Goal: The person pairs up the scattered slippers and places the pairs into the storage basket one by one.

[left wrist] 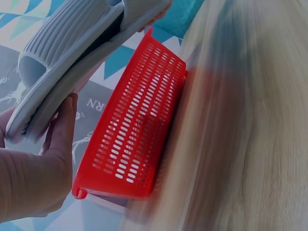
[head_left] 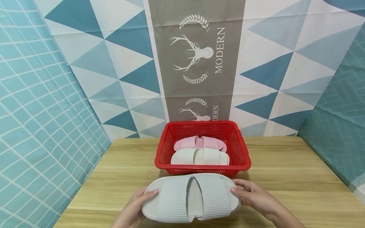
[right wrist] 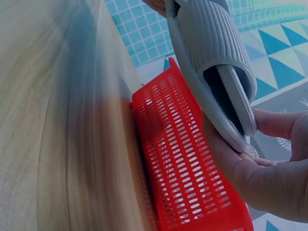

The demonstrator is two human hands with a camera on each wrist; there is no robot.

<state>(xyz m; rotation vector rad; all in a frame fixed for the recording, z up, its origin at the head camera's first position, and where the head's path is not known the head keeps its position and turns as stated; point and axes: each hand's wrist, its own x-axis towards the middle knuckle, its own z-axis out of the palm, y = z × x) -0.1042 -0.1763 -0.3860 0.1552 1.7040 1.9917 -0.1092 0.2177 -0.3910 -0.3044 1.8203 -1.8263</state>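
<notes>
A pair of light grey slide slippers (head_left: 172,201), one tucked into the other, is held level in front of the basket, apart from the table. My left hand (head_left: 136,204) grips their left end, thumb on top and fingers beneath. At the right end, my right hand (head_left: 253,194) pinches them between thumb and fingers. Both wrist views show the stacked soles of the grey slippers (left wrist: 82,53) from the side. Behind them, the red plastic basket (head_left: 202,167) contains white slippers (head_left: 186,156) nearer me and pink slippers (head_left: 188,143) behind those.
The basket stands on a wood-grain table (head_left: 285,171) near its back edge. A patterned cloth (head_left: 196,88) hangs behind, with a light blue checked cloth (head_left: 37,104) on the left and a teal one (head_left: 339,126) on the right.
</notes>
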